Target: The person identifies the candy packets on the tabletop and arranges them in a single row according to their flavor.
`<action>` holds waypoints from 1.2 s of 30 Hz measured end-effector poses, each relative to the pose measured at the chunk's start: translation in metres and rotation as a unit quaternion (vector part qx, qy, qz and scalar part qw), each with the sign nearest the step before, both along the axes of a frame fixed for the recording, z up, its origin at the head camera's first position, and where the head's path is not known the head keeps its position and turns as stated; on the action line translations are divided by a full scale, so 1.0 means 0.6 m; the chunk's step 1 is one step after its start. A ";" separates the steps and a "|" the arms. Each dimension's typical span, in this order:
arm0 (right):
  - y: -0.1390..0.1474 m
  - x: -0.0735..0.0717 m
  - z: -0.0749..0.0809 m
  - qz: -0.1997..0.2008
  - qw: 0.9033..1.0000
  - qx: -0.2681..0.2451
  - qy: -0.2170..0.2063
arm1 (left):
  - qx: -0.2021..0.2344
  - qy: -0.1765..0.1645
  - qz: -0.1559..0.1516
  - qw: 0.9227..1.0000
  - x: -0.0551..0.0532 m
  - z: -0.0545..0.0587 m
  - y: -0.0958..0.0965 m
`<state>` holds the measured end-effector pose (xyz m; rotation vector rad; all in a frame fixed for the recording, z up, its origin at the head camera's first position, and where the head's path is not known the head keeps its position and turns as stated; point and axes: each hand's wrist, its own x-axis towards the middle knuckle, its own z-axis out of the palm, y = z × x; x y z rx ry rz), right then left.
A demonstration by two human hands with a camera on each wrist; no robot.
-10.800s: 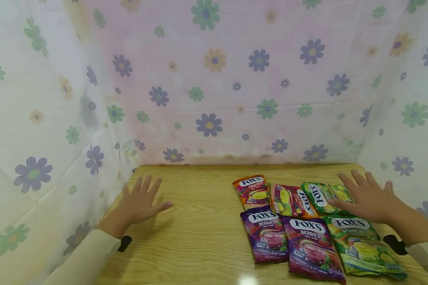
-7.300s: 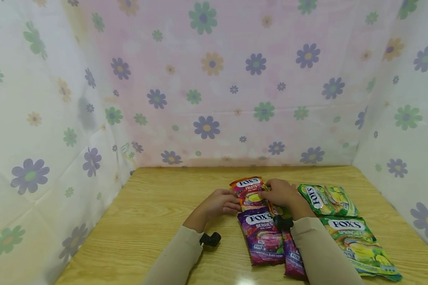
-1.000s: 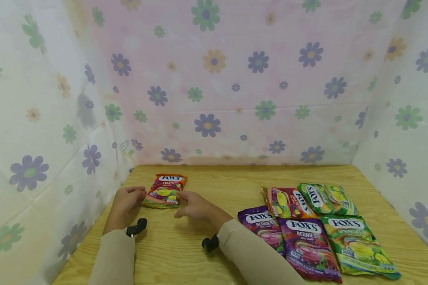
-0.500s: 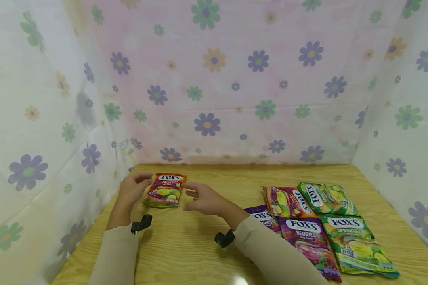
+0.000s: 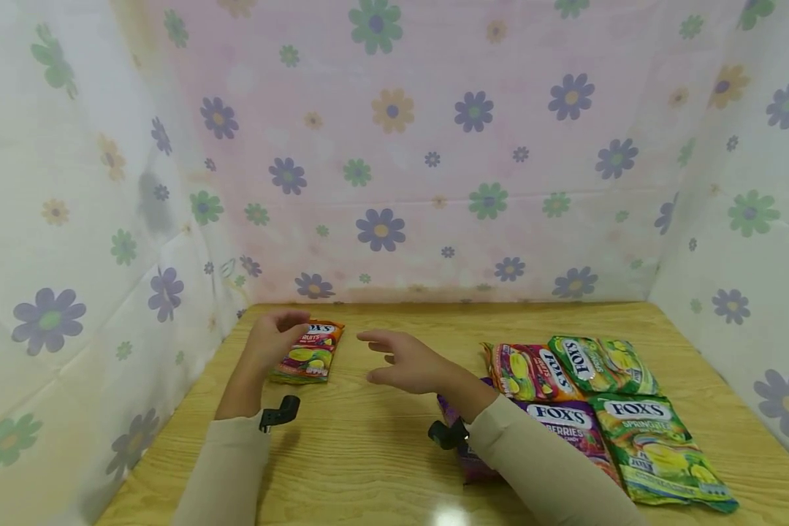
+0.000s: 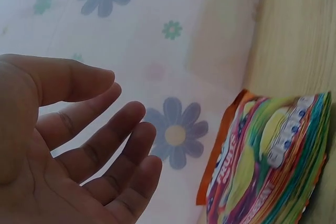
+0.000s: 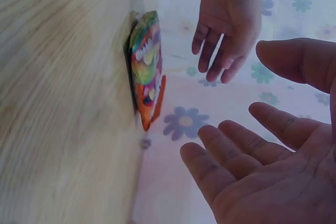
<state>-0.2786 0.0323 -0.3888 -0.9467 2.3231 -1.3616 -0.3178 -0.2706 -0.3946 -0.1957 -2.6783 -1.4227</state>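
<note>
Spanning the whole lower field, a wooden table (image 5: 381,467), light grain, enclosed on three sides by a flower-printed cloth backdrop (image 5: 394,146).

Group of candy bags, right half of table, lying flat and overlapping: green Fox's bag (image 5: 657,453) at the near right; purple Berries bag (image 5: 575,431) just beside it, partly under the right sleeve (image 5: 539,475); second green bag (image 5: 601,363) behind; red-and-yellow bag (image 5: 529,371) touching it on the left.

Single orange Fruits bag (image 5: 305,354), far left of table, well apart from the group, flat on the wood, label toward the backdrop.

Left hand (image 5: 272,342): raised just over the left edge of the Fruits bag, fingers loosely bent, grasping nothing; the wrist view shows the palm (image 6: 68,145) clear of the bag.

Right hand (image 5: 410,361): lifted off the table, right of the Fruits bag, between it and the group, fingers spread and relaxed, released.

Black wrist mounts (image 5: 279,413), one on each forearm.
</note>
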 end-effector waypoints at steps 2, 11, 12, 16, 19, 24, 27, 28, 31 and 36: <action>0.013 0.002 0.002 -0.007 1.000 -0.005 0.007 | -0.009 0.003 -0.009 1.000 0.001 -0.001 0.011; 0.069 0.026 0.003 -0.055 0.998 -0.014 0.011 | -0.030 0.009 -0.059 0.998 0.007 -0.011 0.056; 0.076 0.029 0.002 -0.063 0.998 -0.011 0.013 | -0.032 0.008 -0.062 0.998 0.008 -0.014 0.061; 0.112 0.042 0.001 -0.101 0.995 0.004 0.020 | -0.038 0.001 -0.079 0.996 0.009 -0.016 0.087; 0.142 0.049 -0.001 -0.134 0.990 0.019 0.024 | -0.051 0.003 -0.098 0.994 0.008 -0.012 0.110; 0.191 0.058 -0.003 -0.197 0.980 0.031 -0.002 | -0.094 0.022 -0.119 0.988 -0.003 -0.006 0.146; 0.221 0.064 -0.005 -0.213 0.977 0.016 -0.027 | -0.120 0.022 -0.127 0.984 -0.004 0.002 0.166; 0.231 0.067 -0.006 -0.216 0.976 0.011 -0.032 | -0.127 0.020 -0.131 0.983 -0.004 0.004 0.173; 0.261 0.074 -0.007 -0.225 0.973 -0.006 -0.047 | -0.156 0.025 -0.144 0.977 -0.008 0.007 0.196; 0.295 0.091 -0.010 -0.232 0.968 -0.028 -0.092 | -0.194 0.037 -0.171 0.965 -0.013 0.005 0.234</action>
